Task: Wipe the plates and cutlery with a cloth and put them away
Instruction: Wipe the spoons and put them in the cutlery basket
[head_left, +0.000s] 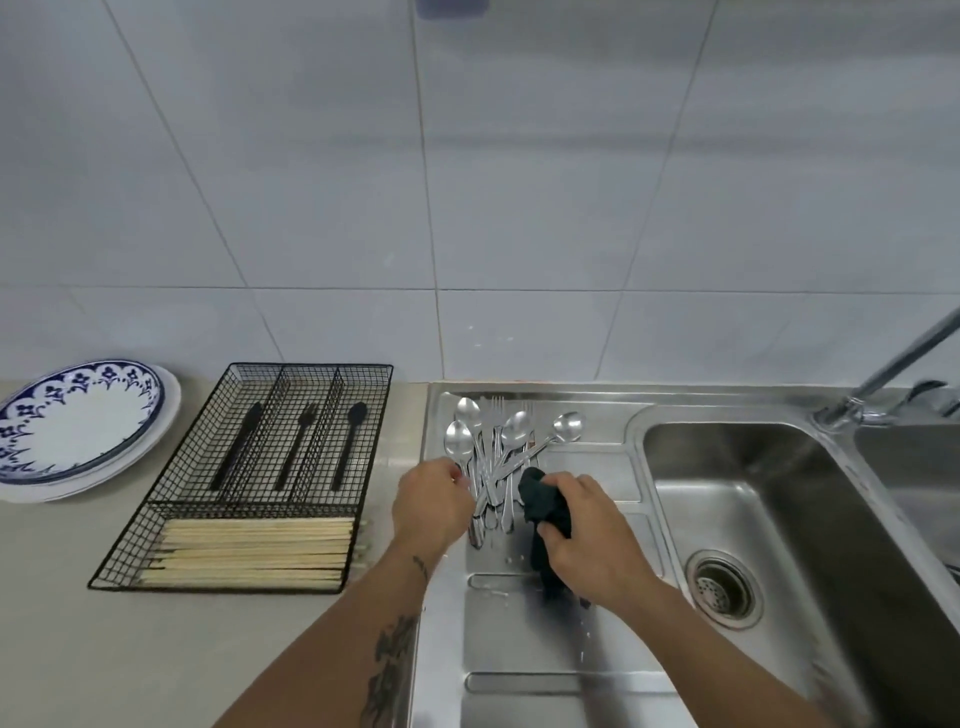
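A pile of steel spoons and forks (498, 447) lies on the sink's drainboard (519, 649). My left hand (431, 501) rests on the handle ends of the pile, fingers curled around them. My right hand (592, 540) grips a dark green cloth (543, 506) just right of the cutlery. On the counter to the left stands a black wire cutlery tray (249, 483) holding a black knife, fork and spoon and, in its front compartment, several wooden chopsticks (249, 551). Further left, a blue-patterned plate (72, 421) is stacked on a white plate.
The sink basin (753, 519) with its drain lies right of the drainboard, and a faucet (893, 374) rises at the far right. A second basin shows at the right edge. White wall tiles stand behind the beige counter (104, 649).
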